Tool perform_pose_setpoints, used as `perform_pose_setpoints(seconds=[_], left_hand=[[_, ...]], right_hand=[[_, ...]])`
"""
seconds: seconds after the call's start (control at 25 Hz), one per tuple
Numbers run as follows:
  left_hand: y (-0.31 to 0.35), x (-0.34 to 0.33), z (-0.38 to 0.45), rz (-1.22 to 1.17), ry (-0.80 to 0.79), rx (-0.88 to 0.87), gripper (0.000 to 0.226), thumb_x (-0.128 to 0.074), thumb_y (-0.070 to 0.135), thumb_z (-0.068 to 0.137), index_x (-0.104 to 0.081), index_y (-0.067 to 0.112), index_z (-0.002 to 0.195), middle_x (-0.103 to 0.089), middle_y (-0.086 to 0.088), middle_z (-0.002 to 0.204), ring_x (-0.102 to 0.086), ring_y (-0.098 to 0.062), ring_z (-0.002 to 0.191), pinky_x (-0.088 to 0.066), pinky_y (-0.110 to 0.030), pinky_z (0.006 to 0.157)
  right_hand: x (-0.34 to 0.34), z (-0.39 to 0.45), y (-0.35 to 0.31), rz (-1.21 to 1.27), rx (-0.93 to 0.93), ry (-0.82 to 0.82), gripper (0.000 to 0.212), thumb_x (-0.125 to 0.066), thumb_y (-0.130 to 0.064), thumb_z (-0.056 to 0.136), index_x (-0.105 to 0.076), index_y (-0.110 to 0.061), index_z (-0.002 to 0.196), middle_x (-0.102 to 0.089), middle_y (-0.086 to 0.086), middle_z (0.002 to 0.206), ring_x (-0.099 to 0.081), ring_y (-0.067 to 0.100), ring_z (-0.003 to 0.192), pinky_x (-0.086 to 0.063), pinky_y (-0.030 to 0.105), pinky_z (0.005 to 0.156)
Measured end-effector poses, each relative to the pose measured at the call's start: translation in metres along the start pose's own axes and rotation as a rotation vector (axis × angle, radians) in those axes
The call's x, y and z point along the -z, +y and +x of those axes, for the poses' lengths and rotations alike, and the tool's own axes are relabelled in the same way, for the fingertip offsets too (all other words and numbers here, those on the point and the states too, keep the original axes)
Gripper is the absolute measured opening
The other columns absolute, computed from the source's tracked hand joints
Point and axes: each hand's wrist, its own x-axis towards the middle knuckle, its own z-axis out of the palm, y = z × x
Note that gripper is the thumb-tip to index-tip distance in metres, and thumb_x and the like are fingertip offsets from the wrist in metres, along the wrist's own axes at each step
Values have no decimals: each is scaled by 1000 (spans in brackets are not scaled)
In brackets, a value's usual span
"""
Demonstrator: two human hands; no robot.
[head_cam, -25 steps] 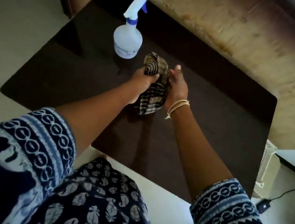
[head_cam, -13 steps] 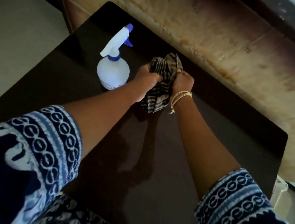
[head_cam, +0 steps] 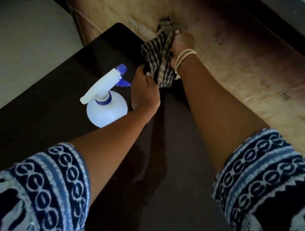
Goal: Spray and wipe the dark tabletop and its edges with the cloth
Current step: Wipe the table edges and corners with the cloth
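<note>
A dark striped cloth hangs stretched between both hands over the far edge of the dark tabletop. My right hand grips its upper end near the wall, with pale bangles at the wrist. My left hand pinches its lower end just above the table. A white spray bottle with a blue nozzle stands upright on the tabletop, just left of my left wrist; neither hand touches it.
A stained tan wall runs right behind the table's far edge. Pale floor lies to the left of the table. A wet-looking streak shows on the tabletop between my forearms.
Both hands carried the cloth away from me, from the table's middle to its far edge by the wall. The hands have pulled apart along the cloth, the right one higher.
</note>
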Motion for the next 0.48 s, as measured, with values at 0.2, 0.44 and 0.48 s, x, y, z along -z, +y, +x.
perform_pose_setpoints(seconds=[0.2, 0.44, 0.48], left_hand=[[-8, -4, 4, 637, 55, -96, 66, -63, 12, 81, -36, 11, 141, -40, -11, 144, -38, -31, 134, -31, -38, 109], [-30, -8, 9, 905, -15, -173, 54, -64, 28, 89, -44, 8, 135, -39, -10, 138, -40, -30, 128, -31, -40, 107], [-31, -6, 9, 939, -16, -200, 53, -63, 30, 90, -44, 8, 135, -41, -10, 135, -41, -29, 127, -31, -39, 106]], right_hand=[[-16, 23, 29, -908, 187, -27, 47, -27, -30, 104, -37, -5, 144, -36, 21, 149, -34, 38, 136, -30, 42, 109], [-41, 40, 63, -1016, 182, -282, 64, -26, -55, 100, -20, -19, 153, -26, 16, 156, -28, 37, 142, -27, 44, 113], [-39, 42, 65, -1034, 197, -284, 66, -26, -57, 100, -24, -17, 152, -30, 15, 155, -32, 35, 140, -29, 43, 112]])
